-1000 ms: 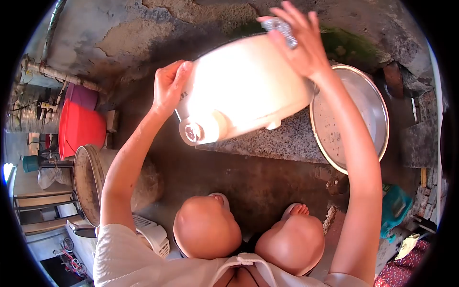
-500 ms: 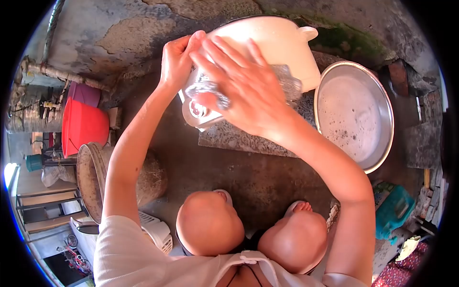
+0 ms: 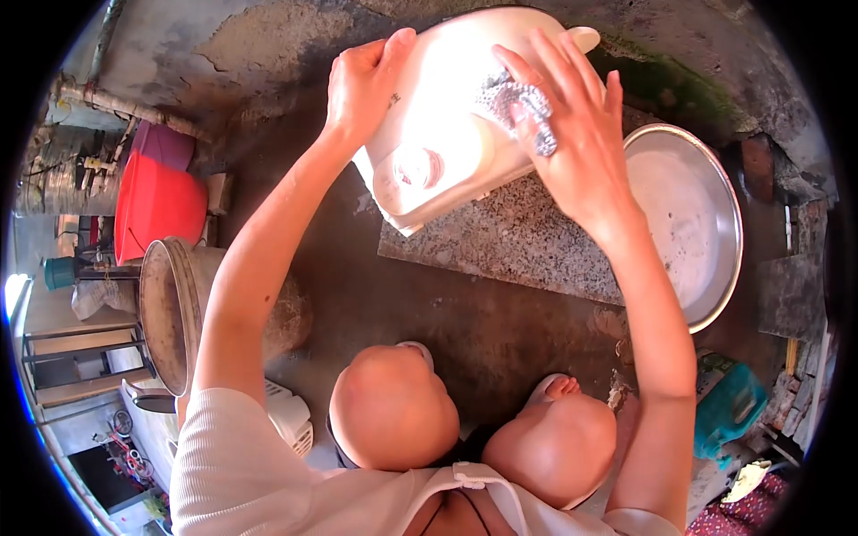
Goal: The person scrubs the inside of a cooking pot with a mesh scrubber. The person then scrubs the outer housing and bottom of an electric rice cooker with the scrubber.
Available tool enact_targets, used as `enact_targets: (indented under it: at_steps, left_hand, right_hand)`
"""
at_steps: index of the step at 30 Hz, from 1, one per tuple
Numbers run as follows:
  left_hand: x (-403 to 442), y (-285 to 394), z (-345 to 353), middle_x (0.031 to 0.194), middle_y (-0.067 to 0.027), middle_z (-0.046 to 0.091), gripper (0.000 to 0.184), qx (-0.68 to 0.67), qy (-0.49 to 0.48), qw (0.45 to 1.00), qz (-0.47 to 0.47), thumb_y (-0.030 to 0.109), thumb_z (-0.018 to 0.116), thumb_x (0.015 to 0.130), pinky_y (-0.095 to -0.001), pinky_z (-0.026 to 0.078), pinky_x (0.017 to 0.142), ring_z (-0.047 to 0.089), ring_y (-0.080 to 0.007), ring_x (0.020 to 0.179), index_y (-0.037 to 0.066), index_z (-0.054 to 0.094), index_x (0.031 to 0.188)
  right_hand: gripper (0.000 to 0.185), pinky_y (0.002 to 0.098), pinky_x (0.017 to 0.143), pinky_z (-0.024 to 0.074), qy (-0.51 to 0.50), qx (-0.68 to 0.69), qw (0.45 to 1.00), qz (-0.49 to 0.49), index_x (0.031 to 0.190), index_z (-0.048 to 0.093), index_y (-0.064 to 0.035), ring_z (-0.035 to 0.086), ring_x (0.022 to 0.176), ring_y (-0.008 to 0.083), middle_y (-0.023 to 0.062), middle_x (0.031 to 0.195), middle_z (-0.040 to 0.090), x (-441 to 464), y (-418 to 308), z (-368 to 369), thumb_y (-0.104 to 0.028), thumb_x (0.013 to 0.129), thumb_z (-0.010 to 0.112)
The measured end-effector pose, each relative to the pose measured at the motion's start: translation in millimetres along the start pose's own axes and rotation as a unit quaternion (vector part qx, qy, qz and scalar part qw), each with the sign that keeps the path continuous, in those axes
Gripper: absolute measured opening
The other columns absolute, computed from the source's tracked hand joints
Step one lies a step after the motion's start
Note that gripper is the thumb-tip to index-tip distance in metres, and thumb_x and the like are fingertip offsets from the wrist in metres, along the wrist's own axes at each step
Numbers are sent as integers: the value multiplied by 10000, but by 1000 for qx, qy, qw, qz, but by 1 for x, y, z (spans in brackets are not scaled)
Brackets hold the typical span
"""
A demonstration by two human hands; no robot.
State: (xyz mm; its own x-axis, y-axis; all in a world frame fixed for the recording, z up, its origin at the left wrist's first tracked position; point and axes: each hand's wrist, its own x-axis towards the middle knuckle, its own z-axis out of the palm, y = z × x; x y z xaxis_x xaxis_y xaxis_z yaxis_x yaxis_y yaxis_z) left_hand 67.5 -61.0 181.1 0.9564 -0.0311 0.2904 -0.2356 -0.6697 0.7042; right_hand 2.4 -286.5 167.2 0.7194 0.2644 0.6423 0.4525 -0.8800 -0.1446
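Note:
A glossy white appliance that looks like a rice cooker (image 3: 456, 89) is tilted on its side in front of me, its round control panel facing me. My left hand (image 3: 366, 89) grips its upper left edge, thumb upward. A wet, crumpled grey-and-white cloth (image 3: 518, 103) is under my right hand (image 3: 576, 134), held by the thumb and palm against the appliance's right side. The fingers of that hand are stretched toward the side lug (image 3: 583, 39). Beneath the appliance is a speckled stone slab (image 3: 500, 237).
To the right sits a metal basin (image 3: 684, 219) with cloudy water. A teal plastic jug (image 3: 731, 402) stands lower right. At left are a red bucket (image 3: 161, 210), a purple bucket (image 3: 165, 147) and a rusty-rimmed drum (image 3: 170, 313). A weathered wall (image 3: 295, 45) rises behind.
My right hand has slid rightward across the appliance with the cloth, uncovering the control panel. The appliance has shifted slightly up, and my left hand keeps its edge, a little further right.

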Motion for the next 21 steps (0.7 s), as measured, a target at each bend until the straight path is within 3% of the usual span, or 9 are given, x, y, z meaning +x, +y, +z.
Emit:
enact_targets:
  at_steps: [4,7,10,11,14,15,18,20,21]
  left_hand:
    - [6,-2,1,581,-66,572,578,-12,30,999,-31,552,513,867,-323,442,589,514,-120,559,-2,659,791]
    - [9,-10,-2,586,-62,556,580,-12,35,997,-75,553,514,866,-321,436,599,492,-121,567,-4,646,772]
    - [8,-15,-4,587,-43,536,578,10,60,994,-93,552,510,870,-314,426,607,468,-121,579,-1,636,761]
    - [7,-17,-3,574,-30,508,582,-19,73,993,-95,552,504,875,-305,411,595,436,-114,579,-3,616,738]
    - [-1,-20,-7,565,-28,491,588,-37,80,989,-116,550,496,880,-303,398,578,419,-106,577,-6,599,720]
    - [-4,-20,-9,557,-25,472,590,-14,83,990,-114,545,492,884,-303,383,563,403,-99,575,-7,576,696]
    - [-7,-27,-7,555,-21,464,593,-29,94,990,-103,547,492,884,-307,378,558,396,-100,574,-5,564,679]
    - [-10,-18,-8,549,-21,458,589,-23,80,991,-102,540,491,888,-303,374,555,390,-99,573,-5,563,677]
    - [-10,-14,-9,547,-21,456,588,-22,73,992,-100,537,490,890,-302,372,554,388,-98,573,-6,563,676]
  right_hand:
    - [452,610,1065,184,-21,60,998,-16,1339,435,-252,296,1350,251,12,1442,362,-15,-23,6,-245,897,525]
    - [489,596,1085,113,34,54,997,30,1374,399,-267,279,1362,239,-9,1469,320,-43,-34,36,-238,900,514]
    - [467,568,1084,64,93,95,991,13,1371,428,-203,241,1377,292,41,1468,326,-55,-43,57,-279,911,463]
    - [448,511,1105,32,80,94,992,-4,1354,452,-188,250,1375,292,53,1466,329,-62,-46,58,-262,913,462]
    - [468,461,1127,38,38,77,996,-3,1362,432,-264,258,1377,221,-3,1477,310,-66,-47,47,-252,898,490]
    - [462,450,1082,188,69,123,990,6,1264,549,-228,409,1277,237,13,1344,488,-61,-44,40,-166,810,610]
    - [310,380,982,336,204,187,958,71,1143,626,-102,512,1096,243,92,1103,586,-24,-24,-3,-125,839,572]
    - [295,328,805,438,201,173,962,63,1034,648,-48,550,891,233,93,909,576,6,-9,-15,-36,740,647]
    - [243,339,696,473,206,196,958,35,911,657,-99,560,843,213,63,896,588,12,-8,-1,3,690,657]
